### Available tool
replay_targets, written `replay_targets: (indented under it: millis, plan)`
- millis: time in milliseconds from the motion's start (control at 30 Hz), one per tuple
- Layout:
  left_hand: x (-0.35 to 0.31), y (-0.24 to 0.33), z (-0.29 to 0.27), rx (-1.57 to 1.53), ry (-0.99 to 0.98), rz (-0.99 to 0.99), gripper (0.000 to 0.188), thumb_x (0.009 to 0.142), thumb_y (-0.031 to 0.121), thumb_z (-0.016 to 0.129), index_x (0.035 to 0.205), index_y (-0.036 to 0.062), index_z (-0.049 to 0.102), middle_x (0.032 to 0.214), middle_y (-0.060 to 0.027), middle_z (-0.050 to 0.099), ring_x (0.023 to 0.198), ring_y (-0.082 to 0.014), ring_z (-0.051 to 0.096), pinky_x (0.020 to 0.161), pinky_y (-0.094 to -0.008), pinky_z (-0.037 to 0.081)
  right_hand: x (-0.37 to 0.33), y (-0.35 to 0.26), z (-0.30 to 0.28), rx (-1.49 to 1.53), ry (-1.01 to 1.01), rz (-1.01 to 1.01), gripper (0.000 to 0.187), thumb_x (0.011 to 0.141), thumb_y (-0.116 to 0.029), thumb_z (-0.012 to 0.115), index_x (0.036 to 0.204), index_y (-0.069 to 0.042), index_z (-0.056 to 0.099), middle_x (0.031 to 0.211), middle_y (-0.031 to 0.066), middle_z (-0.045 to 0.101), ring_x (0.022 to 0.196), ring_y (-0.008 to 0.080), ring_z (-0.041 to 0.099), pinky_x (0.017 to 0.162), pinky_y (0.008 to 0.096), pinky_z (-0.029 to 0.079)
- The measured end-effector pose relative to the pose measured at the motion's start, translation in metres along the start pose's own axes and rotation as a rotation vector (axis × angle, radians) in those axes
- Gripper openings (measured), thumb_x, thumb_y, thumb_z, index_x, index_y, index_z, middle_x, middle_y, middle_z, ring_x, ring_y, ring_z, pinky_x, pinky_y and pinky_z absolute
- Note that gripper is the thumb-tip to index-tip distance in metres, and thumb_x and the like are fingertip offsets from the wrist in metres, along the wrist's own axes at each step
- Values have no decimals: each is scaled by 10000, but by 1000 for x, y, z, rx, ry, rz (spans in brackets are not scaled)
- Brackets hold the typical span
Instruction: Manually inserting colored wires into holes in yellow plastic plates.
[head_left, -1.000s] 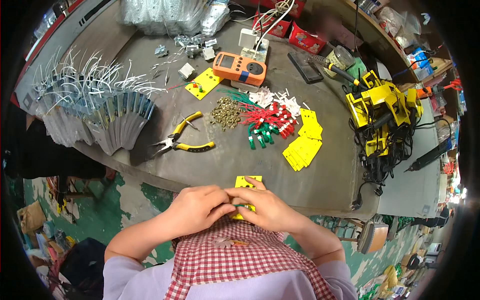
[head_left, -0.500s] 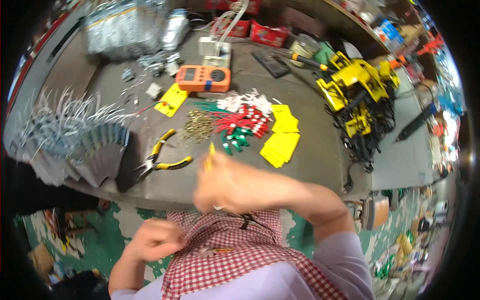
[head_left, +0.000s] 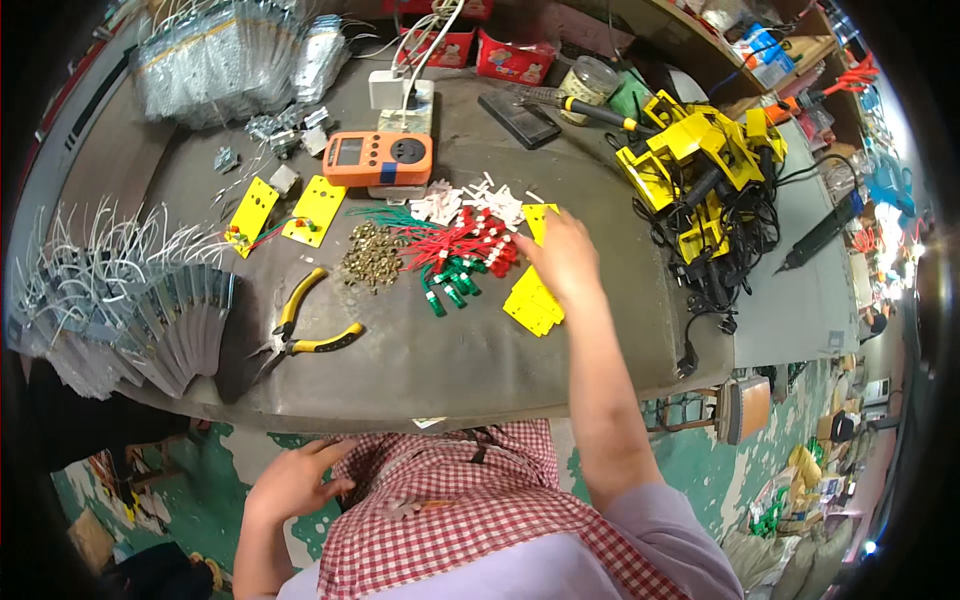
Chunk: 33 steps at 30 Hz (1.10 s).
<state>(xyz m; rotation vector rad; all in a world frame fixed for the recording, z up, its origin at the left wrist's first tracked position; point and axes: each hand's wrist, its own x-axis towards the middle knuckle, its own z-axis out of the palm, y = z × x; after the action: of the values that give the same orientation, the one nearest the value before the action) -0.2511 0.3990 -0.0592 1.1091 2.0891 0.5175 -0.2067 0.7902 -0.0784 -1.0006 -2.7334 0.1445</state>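
My right hand (head_left: 565,258) reaches over the fan of yellow plates (head_left: 535,303) at the right of the loose parts. Its thumb and fingers are apart and lie on or just over the upper plate; whether they touch is hidden. My left hand (head_left: 298,482) is low by my lap, empty, fingers stretched out beside the checked apron (head_left: 440,505). Left of my right hand lie red indicator lights with wires (head_left: 455,245), green indicator lights (head_left: 455,285), white sleeves (head_left: 437,203) and brass nuts (head_left: 371,255). Farther left, two yellow plates (head_left: 316,208) carry small red and green lights.
Yellow-handled pliers (head_left: 322,343) lie open near the front edge. An orange meter (head_left: 378,159) stands behind the nuts. Grey panels with white wires (head_left: 150,310) fan out at left. Yellow brackets with black cables (head_left: 705,170) heap at right, near a soldering iron (head_left: 825,235) and a black phone (head_left: 518,120).
My right hand has gone from in front of my body, with something yellow in it, out to the yellow plates. A second plate now lies at left. My left hand's curled fingers have straightened.
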Motion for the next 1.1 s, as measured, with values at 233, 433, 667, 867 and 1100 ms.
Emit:
replay_targets:
  millis: [233, 433, 667, 867, 1100]
  plan:
    - [57, 49, -30, -167, -15, 260, 479, 789, 243, 648, 1216, 80, 506, 1065, -177, 584, 866, -348, 601, 728, -390, 492, -18, 43, -16, 103, 362, -31, 144, 824, -90, 532, 915, -8, 608, 790, 155, 640, 696, 362, 608, 644, 397, 495]
    - [98, 83, 14, -600, 522, 256, 568, 789, 63, 632, 1302, 28, 391, 1246, -144, 471, 1109, -240, 507, 864, -354, 464, -77, -60, -44, 787, 196, -381, 135, 774, 51, 563, 900, 6, 581, 789, 144, 606, 697, 301, 598, 633, 351, 483]
    - [103, 55, 23, -576, 432, 233, 413, 796, 95, 615, 1186, 18, 502, 1192, -152, 510, 1068, -268, 532, 875, -331, 451, -56, 8, -21, 271, 362, -206, 231, 798, -111, 607, 990, 12, 572, 1008, 179, 570, 980, 335, 521, 839, 411, 419]
    - [110, 56, 20, -543, 341, 326, 338, 809, 93, 591, 1136, 23, 544, 1152, -131, 540, 1047, -253, 540, 879, -322, 432, -42, 36, 4, 174, 173, -142, 249, 818, -128, 588, 1008, 33, 589, 984, 212, 607, 941, 357, 568, 829, 417, 451]
    - [109, 62, 37, -1319, 393, 267, 327, 885, 188, 546, 1156, 6, 531, 1073, -85, 560, 916, -137, 549, 786, -270, 450, -94, -38, -40, 923, -23, -76, 159, 868, -87, 543, 1000, -12, 593, 789, 130, 626, 701, 160, 621, 638, 278, 481]
